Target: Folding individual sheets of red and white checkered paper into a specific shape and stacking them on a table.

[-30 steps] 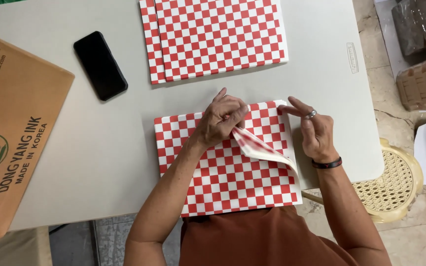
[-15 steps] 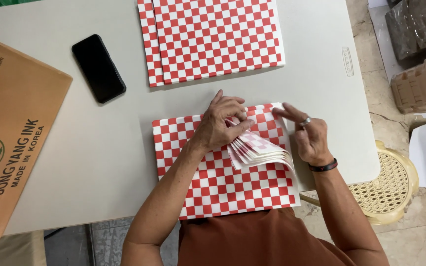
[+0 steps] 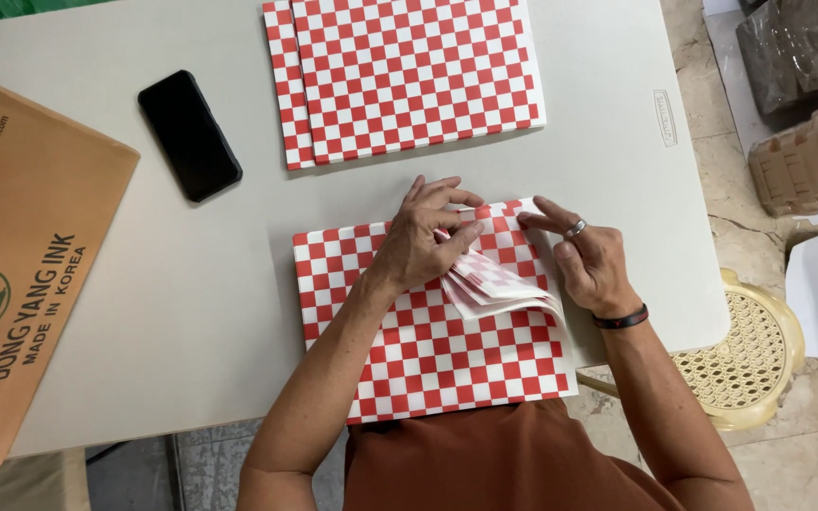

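A pale grey table point(image 3: 191, 312) fills the view from above, a brown cardboard box point(image 3: 21, 274) resting on its left edge. At the far side lies a stack of red-and-white checked sheets point(image 3: 409, 76); a second checked stack point(image 3: 428, 341) sits at the near edge in front of the seated person. A cream woven stool point(image 3: 750, 355) stands on the floor to the right. The left hand point(image 3: 423, 241) presses down on the near stack, fingers pinching a fan of lifted sheet corners point(image 3: 494, 284), while the right hand point(image 3: 589, 260), ringed, grips the same corners at the stack's top right. A black phone point(image 3: 188, 135) lies apart, upper left.
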